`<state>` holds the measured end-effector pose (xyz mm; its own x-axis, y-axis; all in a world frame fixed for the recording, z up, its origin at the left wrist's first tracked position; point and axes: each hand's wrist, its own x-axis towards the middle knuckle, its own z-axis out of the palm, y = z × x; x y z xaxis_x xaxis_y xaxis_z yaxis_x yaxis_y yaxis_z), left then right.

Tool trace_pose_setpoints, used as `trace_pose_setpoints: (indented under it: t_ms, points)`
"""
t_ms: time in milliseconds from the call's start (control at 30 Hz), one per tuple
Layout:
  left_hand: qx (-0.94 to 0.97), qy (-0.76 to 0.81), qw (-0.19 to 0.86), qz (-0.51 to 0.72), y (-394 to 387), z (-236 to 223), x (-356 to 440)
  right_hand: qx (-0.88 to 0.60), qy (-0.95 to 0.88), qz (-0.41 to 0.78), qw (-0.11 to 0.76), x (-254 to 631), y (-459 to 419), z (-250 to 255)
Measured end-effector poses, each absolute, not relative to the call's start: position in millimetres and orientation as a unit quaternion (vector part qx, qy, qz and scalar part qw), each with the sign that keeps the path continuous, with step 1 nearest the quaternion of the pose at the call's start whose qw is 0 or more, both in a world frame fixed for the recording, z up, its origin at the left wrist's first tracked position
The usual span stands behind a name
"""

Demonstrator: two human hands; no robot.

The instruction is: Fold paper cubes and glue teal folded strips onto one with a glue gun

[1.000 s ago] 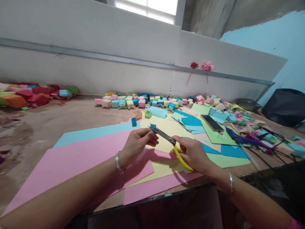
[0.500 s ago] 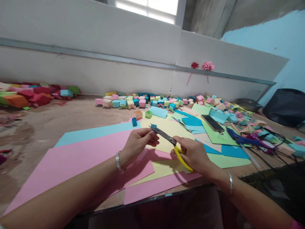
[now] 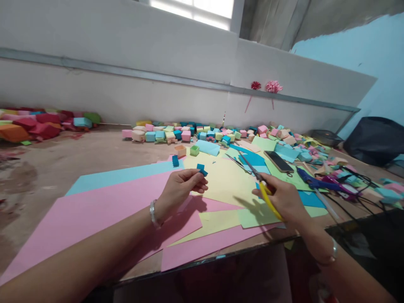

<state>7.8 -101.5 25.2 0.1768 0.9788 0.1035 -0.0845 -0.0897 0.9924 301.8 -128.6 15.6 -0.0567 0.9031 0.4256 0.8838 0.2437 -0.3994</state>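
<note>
here, left hand [image 3: 186,183] pinches small blue paper piece [image 3: 202,169] between closed fingertips, above flat yellow sheet [image 3: 221,174]; right hand [image 3: 282,198] curls round smooth yellow-handled metal scissors [image 3: 265,189].

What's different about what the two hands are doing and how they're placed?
The left hand pinches a small blue piece between thumb and fingers, while the right hand grips yellow-handled scissors. The left hand is nearer the small open boxes; the right hand is nearer the phone. Both are raised over the coloured sheets, and each arm wears a silvery bangle.
</note>
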Motion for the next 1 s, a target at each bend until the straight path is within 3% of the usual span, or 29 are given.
trace_pose_setpoints:
  t_ms: [267,567,667,833,1000]
  points:
    - [0.552,0.449,0.509,0.484,-97.4,21.9,8.7,-0.745,-0.655,-0.027,0.124,405.7,-136.2,-0.4]
    - [0.563,0.455,0.483,0.492,-92.6,16.8,6.2,-0.743,-0.652,-0.143,-0.032,405.3,-128.4,12.1]
    - [0.569,0.461,0.488,0.475,-95.8,17.4,7.6,-0.711,-0.689,-0.141,0.023,375.5,-122.9,35.6]
    - [0.573,0.47,0.481,0.468,-97.8,17.9,8.3,-0.464,-0.848,0.023,0.256,283.5,-105.1,72.3]
    - [0.636,0.463,0.407,0.464,-95.2,20.4,5.1,-0.337,-0.885,0.07,0.314,202.5,-80.2,59.6]
